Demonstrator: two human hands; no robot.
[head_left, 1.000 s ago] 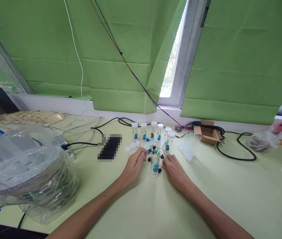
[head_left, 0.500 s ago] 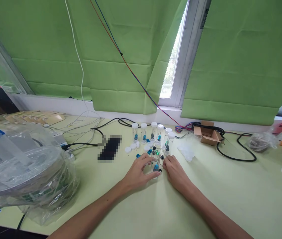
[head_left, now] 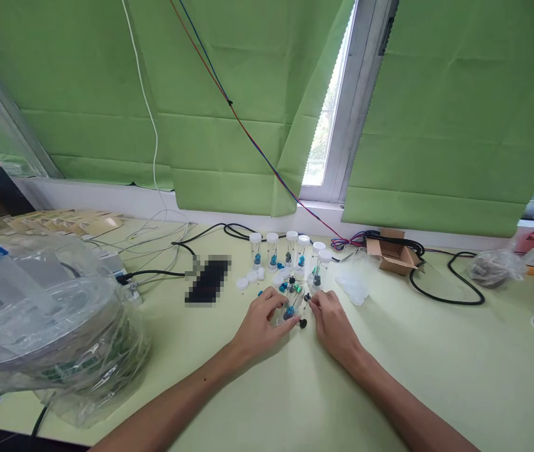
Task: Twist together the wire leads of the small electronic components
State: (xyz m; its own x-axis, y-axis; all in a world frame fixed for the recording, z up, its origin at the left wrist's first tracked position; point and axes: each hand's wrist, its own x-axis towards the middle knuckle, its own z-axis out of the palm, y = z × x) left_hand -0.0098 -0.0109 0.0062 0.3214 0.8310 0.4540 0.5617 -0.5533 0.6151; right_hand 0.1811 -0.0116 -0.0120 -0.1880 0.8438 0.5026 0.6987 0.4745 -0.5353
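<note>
The left hand (head_left: 261, 320), thumb and fingers partly closed round the clear tube (head_left: 289, 312) on the table (head_left: 276, 389), had just shifted it leftward, apparently controlling it, while the right hand (head_left: 333, 316) bunched its fingers by a black knob (head_left: 307, 297), grip unclear.

One head-worn camera looks forward and down over the hands (head_left: 258, 321) and table (head_left: 267, 402)

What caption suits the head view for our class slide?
Left hand holds a clear cylindrical tube opposite the right hand, near clear white-capped cylinders on a pale green table.
</note>
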